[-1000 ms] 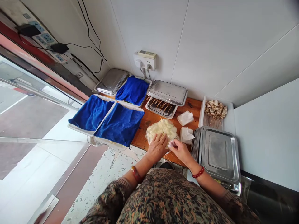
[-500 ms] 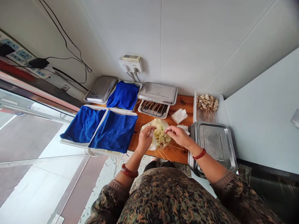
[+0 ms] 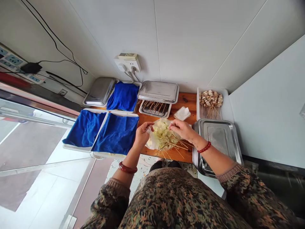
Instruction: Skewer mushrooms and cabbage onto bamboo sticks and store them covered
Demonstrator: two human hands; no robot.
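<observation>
Skewers of pale green leafy vegetable [image 3: 163, 132], which looks like cabbage, lie bunched on a thin clear plastic bag [image 3: 152, 143]. Their bare wooden sticks fan out toward me over the wooden table [image 3: 188, 155]. On the left side of the bunch, my left hand [image 3: 142, 133] is closed in a pinch on the edge of the bag. My right hand [image 3: 182, 129] pinches at the other side, beside the leaves. The bag's edge seems to be between its fingertips too, though that spot is small and partly hidden.
Blue cloths [image 3: 115, 132] cover white trays on the left. Behind the bunch, a metal lid [image 3: 158, 91] sits over a tray of skewers [image 3: 156, 108]. A small white packet [image 3: 182, 113], stacked metal trays [image 3: 218, 143] and a white bin of sliced-food skewers [image 3: 211, 99] stand rightward. A wall socket [image 3: 128, 63] has plugs.
My left hand has moved outward to the left, drawing the bag's edge away from the bunch. More of the leaves and sticks now show. My right hand stays close to its place.
</observation>
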